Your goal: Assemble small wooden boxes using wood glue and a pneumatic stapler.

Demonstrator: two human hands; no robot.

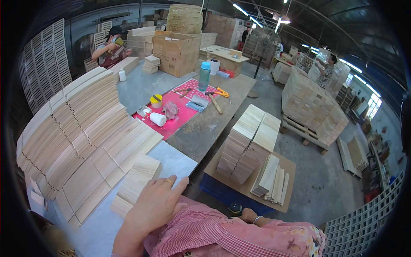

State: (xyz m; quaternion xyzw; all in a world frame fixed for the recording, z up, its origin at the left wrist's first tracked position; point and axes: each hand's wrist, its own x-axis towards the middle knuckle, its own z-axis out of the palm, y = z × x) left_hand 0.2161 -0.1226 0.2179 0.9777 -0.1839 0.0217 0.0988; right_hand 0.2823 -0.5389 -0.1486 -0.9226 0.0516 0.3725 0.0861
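My left hand (159,201), with a ring on one finger, lies over the near end of a small stack of pale wooden boards (143,173). Its fingers look stretched out, though the tips partly drop from sight. The stack rests on a whitish tabletop (175,157), beside long rows of piled thin wooden slats (92,139). Low at my right side is my right hand (248,215), a bracelet at its wrist. Close to it sits a small black object (235,208), perhaps a tape measure. The fingers of that hand are mostly hidden.
Right of the table, wooden blocks (250,141) and thin strips (280,186) stand on a brown board (239,188). A pink mat (171,107) holds a bottle (204,77), a hammer (216,105) and a white container (158,119). A co-worker (112,47) is far left; a loaded pallet (310,107) stands right.
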